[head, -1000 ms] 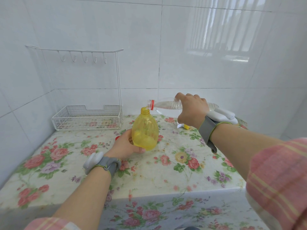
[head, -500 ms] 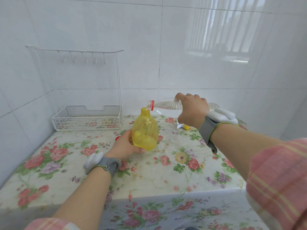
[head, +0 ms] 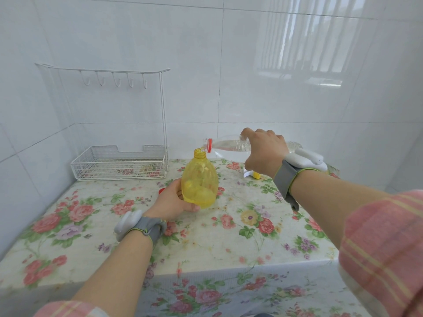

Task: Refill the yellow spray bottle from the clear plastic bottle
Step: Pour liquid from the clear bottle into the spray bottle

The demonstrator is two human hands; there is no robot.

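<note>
My left hand (head: 172, 201) grips the lower left side of the yellow spray bottle (head: 200, 181), which stands upright on the flowered table with its neck uncapped. My right hand (head: 263, 153) holds the clear plastic bottle (head: 225, 145) nearly level, its red-ringed mouth just above the yellow neck. Water runs from it into the yellow bottle, which has liquid pooled at its bottom. The clear bottle is partly filled. A white and yellow spray head (head: 251, 175) lies on the table behind my right wrist, mostly hidden.
A white wire basket (head: 119, 163) with a hook rail (head: 114, 72) stands at the back left against the tiled wall. A small red cap (head: 161, 191) peeks out behind my left hand. The flowered tablecloth (head: 229, 243) drops off at the front edge.
Both hands and both bottles stay almost where they were. Pouring goes on, and the liquid in the yellow bottle looks slightly higher.
</note>
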